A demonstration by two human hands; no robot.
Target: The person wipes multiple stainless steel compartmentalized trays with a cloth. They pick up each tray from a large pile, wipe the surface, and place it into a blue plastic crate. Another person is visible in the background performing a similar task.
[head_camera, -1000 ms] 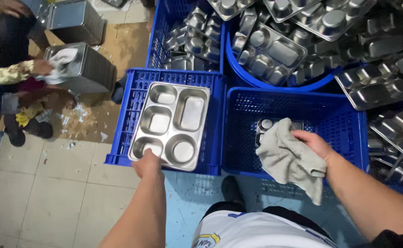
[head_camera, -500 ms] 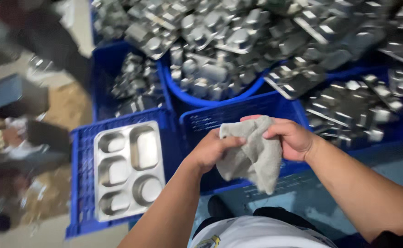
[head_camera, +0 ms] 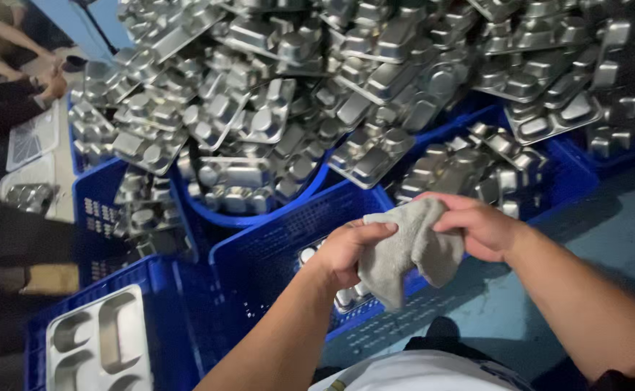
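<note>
While both hands, left & right, clutch soft grey cloth, shiny steel compartment trays heap behind.

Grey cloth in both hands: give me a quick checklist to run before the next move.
1. Grey cloth gripped by both hands: ok, left hand and right hand both pinch it.
2. Cloth free of the blue crate below: ok, it hangs above the crate.
3. Compartment tray seated in the left crate: ok, it lies flat.
4. Piled steel trays stable: cannot tell, they lie heaped at angles.
5. Cloth dry and clean: cannot tell.
</note>
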